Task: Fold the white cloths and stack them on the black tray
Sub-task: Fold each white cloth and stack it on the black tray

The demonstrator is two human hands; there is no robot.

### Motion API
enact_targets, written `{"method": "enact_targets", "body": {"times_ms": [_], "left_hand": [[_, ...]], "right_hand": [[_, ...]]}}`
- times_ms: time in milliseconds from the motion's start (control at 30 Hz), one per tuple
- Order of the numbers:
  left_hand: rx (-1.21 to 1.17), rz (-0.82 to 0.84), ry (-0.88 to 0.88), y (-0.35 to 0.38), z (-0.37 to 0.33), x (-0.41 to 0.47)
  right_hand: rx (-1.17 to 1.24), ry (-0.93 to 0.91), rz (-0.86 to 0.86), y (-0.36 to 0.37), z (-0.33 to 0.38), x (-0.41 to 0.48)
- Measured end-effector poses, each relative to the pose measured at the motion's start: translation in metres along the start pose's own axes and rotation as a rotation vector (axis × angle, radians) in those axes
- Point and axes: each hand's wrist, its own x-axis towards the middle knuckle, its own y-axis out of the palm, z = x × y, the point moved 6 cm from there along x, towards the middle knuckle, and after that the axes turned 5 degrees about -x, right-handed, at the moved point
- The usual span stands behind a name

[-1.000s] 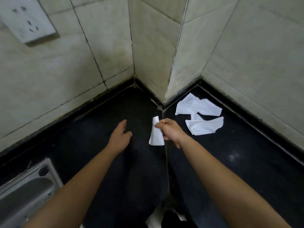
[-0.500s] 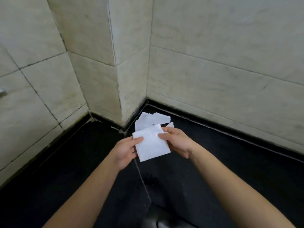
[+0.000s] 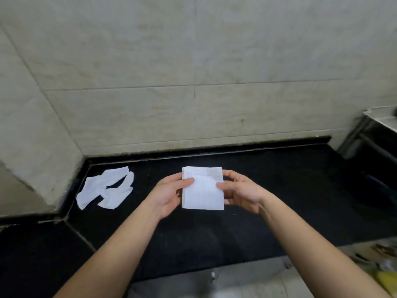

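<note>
two hands, left hand [image 3: 169, 196] and right hand [image 3: 242, 194], are pinched on opposite edges of a folded square white cloth [image 3: 203, 190] at frame centre, seemingly so it is held flat; farther, middle left, crumpled white cloths [image 3: 103, 188] are heaped on the black counter [image 3: 279, 190]; no black tray is seen.

No text, label, brand, number or sign can be read. Only faint straight lines are seen on the folded white cloth [image 3: 202, 196], and only grout lines and stains are shown on the tiled wall [image 3: 193, 61].
</note>
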Motion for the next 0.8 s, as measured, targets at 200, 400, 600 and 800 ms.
{"method": "enact_targets", "body": {"times_ms": [200,400,600,800], "left_hand": [[0.183,0.151,-0.036,0.181,0.055,0.028],[0.284,0.268,-0.092,0.398,0.144,0.053],[0.377,0.419,-0.18,0.573,0.223,0.055],[0.404,0.51,-0.233,0.69,0.277,0.081]], "right_hand": [[0.045,-0.041,-0.183,-0.166,-0.02,-0.107],[0.03,-0.085,-0.37,-0.354,-0.051,-0.233],[0.093,-0.061,-0.55,-0.5,-0.087,-0.348],[0.142,-0.058,-0.688,-0.608,-0.115,-0.399]]}}
